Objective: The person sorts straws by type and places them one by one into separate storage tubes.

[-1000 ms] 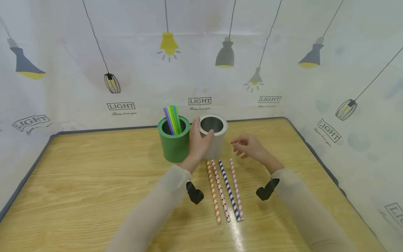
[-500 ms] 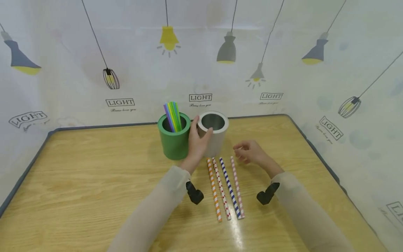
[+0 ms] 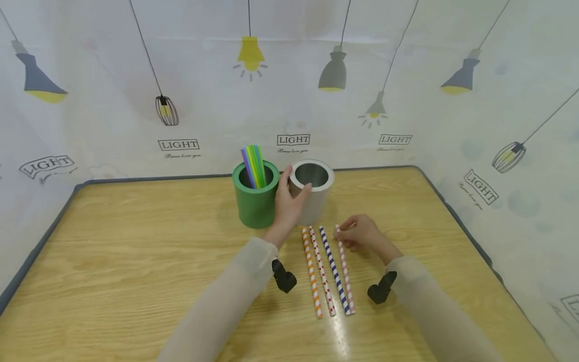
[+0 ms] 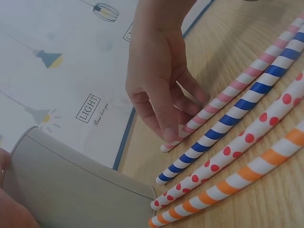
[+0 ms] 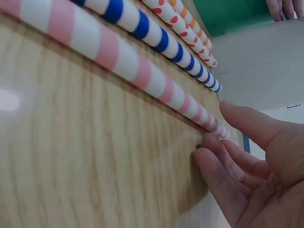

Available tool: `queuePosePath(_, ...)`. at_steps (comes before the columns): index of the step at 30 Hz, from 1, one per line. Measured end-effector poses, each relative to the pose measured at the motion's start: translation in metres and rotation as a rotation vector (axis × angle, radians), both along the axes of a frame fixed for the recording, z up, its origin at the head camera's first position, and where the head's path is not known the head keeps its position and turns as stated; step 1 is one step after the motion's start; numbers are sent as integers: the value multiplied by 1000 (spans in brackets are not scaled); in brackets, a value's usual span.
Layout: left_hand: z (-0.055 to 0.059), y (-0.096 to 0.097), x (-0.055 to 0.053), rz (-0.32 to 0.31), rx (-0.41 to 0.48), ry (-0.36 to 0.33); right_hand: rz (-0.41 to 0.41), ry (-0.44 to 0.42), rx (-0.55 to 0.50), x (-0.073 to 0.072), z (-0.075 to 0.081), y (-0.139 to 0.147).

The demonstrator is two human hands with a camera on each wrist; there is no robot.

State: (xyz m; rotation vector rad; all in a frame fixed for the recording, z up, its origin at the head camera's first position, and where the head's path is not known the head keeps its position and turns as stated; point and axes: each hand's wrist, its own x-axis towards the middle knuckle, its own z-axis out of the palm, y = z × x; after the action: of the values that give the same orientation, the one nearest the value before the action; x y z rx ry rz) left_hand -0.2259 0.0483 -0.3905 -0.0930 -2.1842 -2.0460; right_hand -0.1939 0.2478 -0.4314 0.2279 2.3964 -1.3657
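Observation:
My left hand [image 3: 289, 205] grips the near left side of a light grey cylindrical holder [image 3: 312, 203], thumb at its rim. The holder shows no contents. Several patterned paper straws lie side by side before it: orange-striped [image 3: 311, 271], red-dotted [image 3: 322, 271], blue-striped [image 3: 334, 271] and pink-striped [image 3: 345, 271]. At the pink one's far end is my right hand [image 3: 362, 234], thumb and fingers on either side of the straw. A gap shows between thumb and straw in the right wrist view, where the pink-striped straw [image 5: 142, 72] lies along the wood.
A green cylindrical holder [image 3: 256, 208] stands just left of the grey one, with several bright plastic straws [image 3: 255, 166] leaning in it. The wooden table [image 3: 135, 261] ends at a wall covering [image 3: 208, 85] printed with hanging lamps.
My right hand has come down and inward to the far end of the pink-striped straw. The left hand stays on the grey holder, and the straws keep their places.

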Motion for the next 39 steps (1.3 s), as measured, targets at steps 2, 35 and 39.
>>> queuePosePath(2, 1, 1, 0, -3, -2, 0, 0, 0, 16, 1, 0, -1)
queuePosePath(35, 1, -2, 0, -10, 23, 40, -11, 433, -90, -54, 121, 1)
queuePosePath(39, 1, -3, 1, -19, 18, 35, -23, 501, -86, -68, 146, -11)
